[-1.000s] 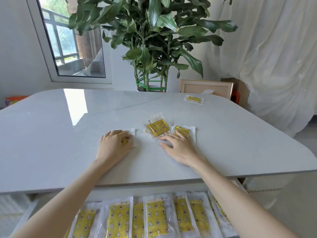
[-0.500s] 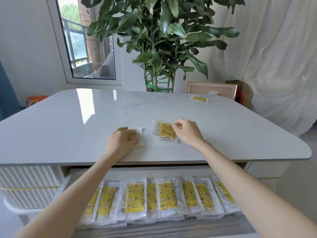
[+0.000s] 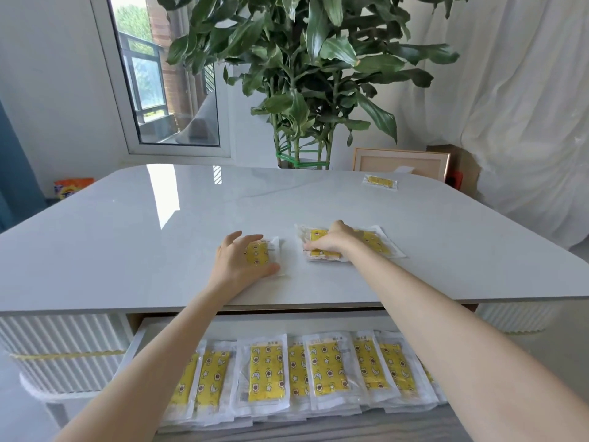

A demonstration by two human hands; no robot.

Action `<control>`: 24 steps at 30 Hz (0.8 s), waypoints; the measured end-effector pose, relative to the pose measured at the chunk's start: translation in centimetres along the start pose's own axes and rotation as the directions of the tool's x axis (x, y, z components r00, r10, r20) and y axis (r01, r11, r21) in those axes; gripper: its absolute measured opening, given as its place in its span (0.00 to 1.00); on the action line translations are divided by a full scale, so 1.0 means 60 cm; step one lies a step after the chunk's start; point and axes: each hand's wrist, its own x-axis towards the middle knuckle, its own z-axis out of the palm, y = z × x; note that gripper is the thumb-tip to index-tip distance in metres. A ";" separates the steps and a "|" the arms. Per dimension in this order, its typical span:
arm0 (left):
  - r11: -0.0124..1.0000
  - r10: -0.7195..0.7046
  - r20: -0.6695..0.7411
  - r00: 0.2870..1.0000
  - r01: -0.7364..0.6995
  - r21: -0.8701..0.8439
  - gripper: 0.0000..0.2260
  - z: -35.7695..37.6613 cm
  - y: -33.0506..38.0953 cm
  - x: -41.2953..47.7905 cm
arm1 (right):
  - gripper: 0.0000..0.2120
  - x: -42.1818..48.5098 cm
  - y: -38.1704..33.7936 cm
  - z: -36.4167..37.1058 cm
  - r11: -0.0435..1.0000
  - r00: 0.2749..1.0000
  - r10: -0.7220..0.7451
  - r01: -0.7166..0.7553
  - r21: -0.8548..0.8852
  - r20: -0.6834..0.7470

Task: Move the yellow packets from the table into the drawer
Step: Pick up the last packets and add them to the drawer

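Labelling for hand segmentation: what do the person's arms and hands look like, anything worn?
Both are bare. The left arm and right arm show no sleeve from the picture's lower edge to the wrist. The left hand and right hand wear no glove; no watch, bracelet or ring shows on the visible parts. No markings, no cables.
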 end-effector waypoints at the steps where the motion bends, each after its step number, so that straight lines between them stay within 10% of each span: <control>1: 1.000 -0.009 0.000 1.000 0.009 -0.007 0.32 0.000 0.000 0.002 | 0.47 0.003 -0.002 -0.001 1.000 1.000 0.007 -0.007 0.017 0.003; 12: 0.924 -0.345 0.077 0.935 0.324 0.203 0.45 -0.015 0.047 0.037 | 0.52 0.005 0.004 -0.007 0.963 0.999 0.023 -0.036 0.267 0.049; 24: 0.910 -0.360 0.135 0.923 0.379 -0.167 0.47 -0.030 0.043 0.021 | 0.49 -0.013 0.059 -0.006 0.770 0.996 -0.072 0.022 0.638 0.053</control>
